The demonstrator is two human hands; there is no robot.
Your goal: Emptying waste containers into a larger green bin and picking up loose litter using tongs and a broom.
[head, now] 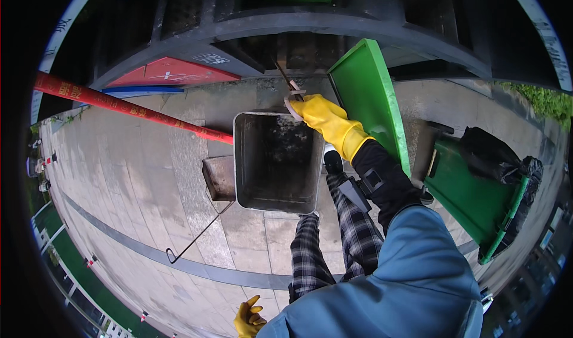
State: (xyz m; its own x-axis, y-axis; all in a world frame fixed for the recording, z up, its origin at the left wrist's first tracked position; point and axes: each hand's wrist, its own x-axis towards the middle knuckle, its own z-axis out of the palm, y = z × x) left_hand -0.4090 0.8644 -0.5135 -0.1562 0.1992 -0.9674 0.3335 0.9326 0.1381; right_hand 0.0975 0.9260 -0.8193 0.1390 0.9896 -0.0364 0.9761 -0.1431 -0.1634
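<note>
In a yellow rubber glove, my right hand [320,114] reaches forward over the far right corner of a grey rectangular bin [238,159]. It is closed around a thin dark stick [282,71], which points towards the dark opening ahead. A pale pink strip [293,107] loops around the grip; whether it belongs to the stick I cannot tell. Dark stains mark the bin's inner walls. My left hand [248,319], also gloved in yellow, hangs low by my body with its fingers apart and nothing in it.
Beyond the bin, a green door panel [371,101] stands open from a dark metal enclosure [286,22]. A red pole [134,110] slants from the left to the bin. Beside it lies a long-handled dustpan [219,179]. On the right is a green wheeled bin [470,195] with black bags [490,154].
</note>
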